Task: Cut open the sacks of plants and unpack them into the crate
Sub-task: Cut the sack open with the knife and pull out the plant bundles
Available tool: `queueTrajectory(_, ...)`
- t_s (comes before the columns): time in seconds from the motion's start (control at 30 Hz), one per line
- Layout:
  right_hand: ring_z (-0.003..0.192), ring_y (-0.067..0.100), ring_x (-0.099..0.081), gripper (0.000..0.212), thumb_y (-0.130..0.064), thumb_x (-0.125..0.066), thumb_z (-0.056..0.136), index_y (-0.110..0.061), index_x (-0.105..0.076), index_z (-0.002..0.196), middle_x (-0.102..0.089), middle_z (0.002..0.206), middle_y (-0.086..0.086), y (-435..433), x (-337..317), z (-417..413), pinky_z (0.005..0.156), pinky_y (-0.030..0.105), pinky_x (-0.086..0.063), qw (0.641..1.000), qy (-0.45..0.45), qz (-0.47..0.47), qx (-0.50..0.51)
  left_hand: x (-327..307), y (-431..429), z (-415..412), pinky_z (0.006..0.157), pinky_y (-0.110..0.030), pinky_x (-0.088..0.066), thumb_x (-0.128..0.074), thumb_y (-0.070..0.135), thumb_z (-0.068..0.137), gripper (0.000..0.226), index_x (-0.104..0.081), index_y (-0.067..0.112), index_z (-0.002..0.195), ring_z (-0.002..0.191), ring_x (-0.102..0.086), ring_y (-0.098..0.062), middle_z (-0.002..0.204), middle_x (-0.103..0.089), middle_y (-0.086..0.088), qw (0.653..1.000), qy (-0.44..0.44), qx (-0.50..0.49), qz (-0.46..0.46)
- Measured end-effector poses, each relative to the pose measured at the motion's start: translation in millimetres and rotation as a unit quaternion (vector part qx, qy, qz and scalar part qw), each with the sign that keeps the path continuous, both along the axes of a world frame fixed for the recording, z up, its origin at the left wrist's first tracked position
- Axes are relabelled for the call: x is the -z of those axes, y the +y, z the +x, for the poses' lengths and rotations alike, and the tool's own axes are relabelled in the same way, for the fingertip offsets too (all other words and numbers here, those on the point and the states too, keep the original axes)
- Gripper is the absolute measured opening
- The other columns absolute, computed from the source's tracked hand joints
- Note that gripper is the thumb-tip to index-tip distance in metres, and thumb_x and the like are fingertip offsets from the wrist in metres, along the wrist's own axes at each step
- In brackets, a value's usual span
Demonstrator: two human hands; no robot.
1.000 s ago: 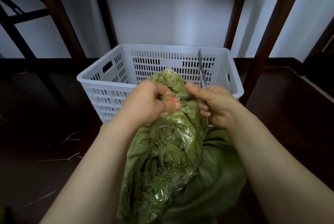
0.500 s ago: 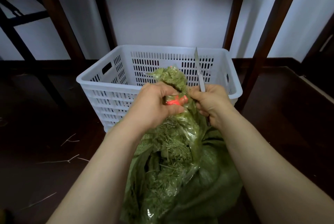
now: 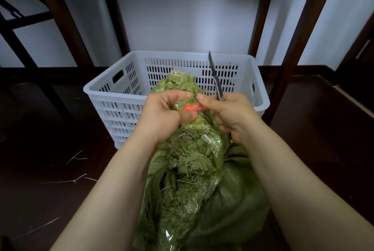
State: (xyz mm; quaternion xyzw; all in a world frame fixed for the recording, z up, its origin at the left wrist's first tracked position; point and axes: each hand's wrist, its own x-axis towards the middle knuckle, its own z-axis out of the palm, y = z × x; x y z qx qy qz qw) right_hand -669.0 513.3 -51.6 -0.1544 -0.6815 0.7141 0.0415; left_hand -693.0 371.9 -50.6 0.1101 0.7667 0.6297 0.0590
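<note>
A green woven sack [image 3: 232, 206] lies open in front of me, and a clear plastic bag of green plants [image 3: 188, 165] sticks up out of it. A red tie [image 3: 191, 107] binds the bag's neck. My left hand [image 3: 162, 117] grips the neck just below the tie. My right hand [image 3: 232, 115] holds a knife [image 3: 215, 76] with its blade pointing up, and its forefinger and thumb touch the tie. Behind the bag stands the white slotted crate [image 3: 121, 105]; what lies inside it is hidden.
Dark wooden posts [image 3: 299, 34] rise left and right of the crate against a white wall. The floor [image 3: 40, 149] is dark, with a few dry stalks [image 3: 74, 157] scattered at the left. A dark metal frame [image 3: 18, 20] stands at the far left.
Both hands have lifted the bag's neck slightly and shifted their grip, so the red tie is now more exposed between them. The knife blade stays upright.
</note>
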Motion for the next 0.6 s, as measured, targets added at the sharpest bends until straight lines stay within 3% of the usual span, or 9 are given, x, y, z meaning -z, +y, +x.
queueTrajectory(0.1, 0.024, 0.003, -0.030, 0.018, -0.019, -0.068, 0.086, -0.007, -0.059, 0.076, -0.044, 0.032, -0.006, -3, -16, -2, 0.027, 0.014, -0.023, 0.994, 0.085, -0.061, 0.026, -16, 4, 7, 0.065, -0.018, -0.054, -0.074, -0.006, 0.069, 0.046, -0.068, 0.016, 0.109, 0.090, -0.067, -0.014, 0.116, -0.069, -0.004, 0.995, 0.026, 0.005, 0.092)
queueTrajectory(0.17, 0.024, 0.005, -0.026, 0.023, -0.020, -0.064, 0.089, -0.008, -0.056, 0.071, -0.040, 0.032, -0.005, 2, -29, -8, 0.028, 0.013, -0.019, 0.985, 0.145, -0.095, 0.020, -32, 6, 8, 0.071, -0.018, -0.055, -0.073, -0.009, 0.069, 0.046, -0.068, 0.014, 0.108, 0.095, -0.068, -0.015, 0.113, -0.070, -0.004, 0.987, 0.072, 0.005, 0.147)
queueTrajectory(0.2, 0.024, 0.005, -0.025, 0.025, -0.021, -0.063, 0.090, -0.008, -0.055, 0.070, -0.039, 0.033, -0.004, 2, -31, -10, 0.028, 0.013, -0.018, 0.981, 0.162, -0.102, 0.012, -37, 7, 7, 0.080, -0.024, -0.056, -0.074, -0.009, 0.069, 0.045, -0.068, 0.016, 0.107, 0.099, -0.068, -0.016, 0.111, -0.070, -0.002, 0.985, 0.099, 0.003, 0.138)
queueTrajectory(0.27, 0.025, 0.005, -0.025, 0.027, -0.019, -0.062, 0.091, -0.008, -0.054, 0.068, -0.041, 0.036, -0.003, 3, -22, -14, 0.028, 0.013, -0.018, 0.984, 0.150, -0.100, 0.006, -37, 5, 8, 0.086, -0.036, -0.056, -0.078, 0.002, 0.072, 0.043, -0.069, 0.026, 0.106, 0.092, -0.069, -0.016, 0.105, -0.072, 0.005, 0.989, 0.144, -0.007, 0.036)
queueTrajectory(0.33, 0.025, 0.004, -0.026, 0.024, -0.018, -0.064, 0.090, -0.008, -0.054, 0.070, -0.044, 0.038, -0.004, 5, -8, -14, 0.028, 0.014, -0.019, 0.990, 0.110, -0.087, 0.015, -29, 4, 9, 0.087, -0.045, -0.053, -0.079, 0.031, 0.072, 0.030, -0.070, 0.042, 0.098, 0.077, -0.066, -0.016, 0.088, -0.072, 0.013, 0.975, 0.178, -0.016, -0.131)
queueTrajectory(0.4, 0.025, 0.003, -0.028, 0.019, -0.017, -0.068, 0.086, -0.008, -0.057, 0.074, -0.050, 0.044, 0.000, 7, -2, -13, 0.028, 0.013, -0.020, 0.994, 0.083, -0.064, 0.022, -21, 3, 8, 0.095, -0.048, -0.044, -0.074, 0.058, 0.066, 0.023, -0.069, 0.044, 0.083, 0.079, -0.062, -0.016, 0.069, -0.067, 0.015, 0.957, 0.175, -0.033, -0.230)
queueTrajectory(0.5, 0.026, 0.003, -0.028, 0.016, -0.015, -0.069, 0.085, -0.007, -0.059, 0.075, -0.059, 0.055, 0.005, 10, -2, -14, 0.028, 0.013, -0.020, 0.996, 0.077, -0.052, 0.008, -12, 0, 0, 0.087, -0.058, -0.047, -0.075, 0.071, 0.048, 0.046, -0.069, 0.036, 0.076, 0.073, -0.061, -0.022, 0.065, -0.067, 0.009, 0.972, 0.142, -0.032, -0.182)
queueTrajectory(0.6, 0.026, 0.003, -0.028, 0.018, -0.014, -0.068, 0.085, -0.003, -0.058, 0.076, -0.061, 0.051, 0.000, 10, 4, -14, 0.028, 0.013, -0.020, 0.996, 0.058, -0.071, -0.006, -6, -5, -5, 0.082, -0.050, -0.053, -0.078, 0.057, 0.046, 0.043, -0.071, 0.025, 0.074, 0.067, -0.059, -0.023, 0.074, -0.071, -0.003, 0.984, 0.097, 0.003, -0.148)
